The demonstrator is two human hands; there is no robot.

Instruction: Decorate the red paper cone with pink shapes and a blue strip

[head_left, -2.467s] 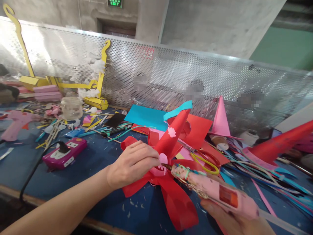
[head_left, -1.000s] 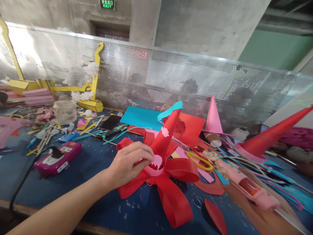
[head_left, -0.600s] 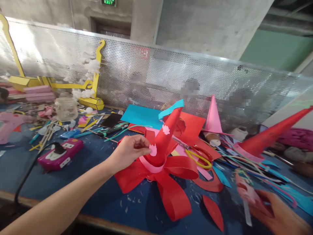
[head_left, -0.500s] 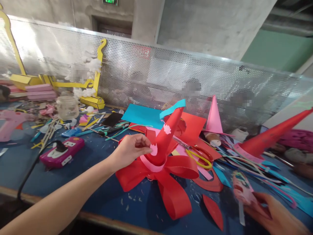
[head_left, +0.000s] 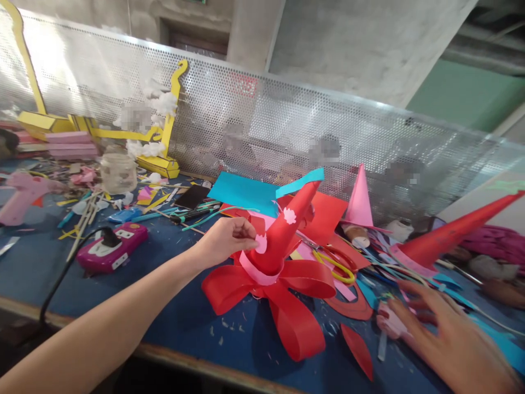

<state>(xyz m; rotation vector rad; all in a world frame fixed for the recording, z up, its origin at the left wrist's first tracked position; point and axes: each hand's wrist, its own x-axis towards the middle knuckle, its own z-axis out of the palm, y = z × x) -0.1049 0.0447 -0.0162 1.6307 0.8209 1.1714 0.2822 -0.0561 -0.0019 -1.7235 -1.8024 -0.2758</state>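
Note:
A red paper cone (head_left: 283, 235) stands tilted on a base of looped red strips (head_left: 297, 323), with a pink paper band (head_left: 259, 272) around its foot. My left hand (head_left: 229, 238) pinches a pink paper flower cutout (head_left: 260, 244) against the cone's left side. Higher on the cone sits another pink cutout (head_left: 289, 215), and a blue paper strip (head_left: 301, 182) is at its tip. At the right, my right hand (head_left: 447, 328) is spread, blurred, over a pink glue gun (head_left: 392, 322), partly hiding it. Its fingers are apart.
Yellow-handled scissors (head_left: 334, 265) lie behind the loops, near a red leaf-shaped piece (head_left: 357, 350). A purple power strip (head_left: 112, 249) and another pink glue gun (head_left: 24, 197) are at left. A pink cone (head_left: 360, 197) and a second red cone (head_left: 455, 232) stand right. Perforated metal sheeting (head_left: 266, 126) lines the back.
My right hand has opened its grip on the glue gun, which now sits lower and further left. My left hand still presses the cutout to the cone. The view has shifted slightly.

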